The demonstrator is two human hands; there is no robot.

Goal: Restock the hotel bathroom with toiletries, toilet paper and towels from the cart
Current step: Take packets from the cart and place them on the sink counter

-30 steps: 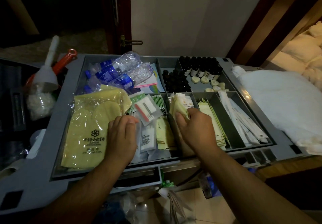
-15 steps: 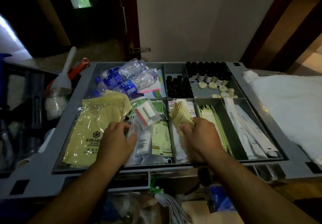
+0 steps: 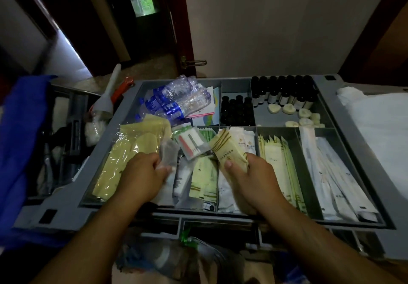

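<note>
1. Now, nearest you, your left hand (image 3: 143, 169) pinches a clear packet (image 3: 169, 154), fingers curled round it, over the left side of the cart tray (image 3: 66, 208).
2. Just beside it, your right hand (image 3: 254, 173) grips a fan of yellow sachets (image 3: 229, 151), thumb on top, above the tray's middle compartment.
3. You seem to be at the picking step — toiletries gathered, nothing carried off yet.
4. Farther back stand the dark bottles (image 3: 284, 91) and round soaps (image 3: 289, 108); reaching them probably calls for stacking both picks in one hand.
</note>
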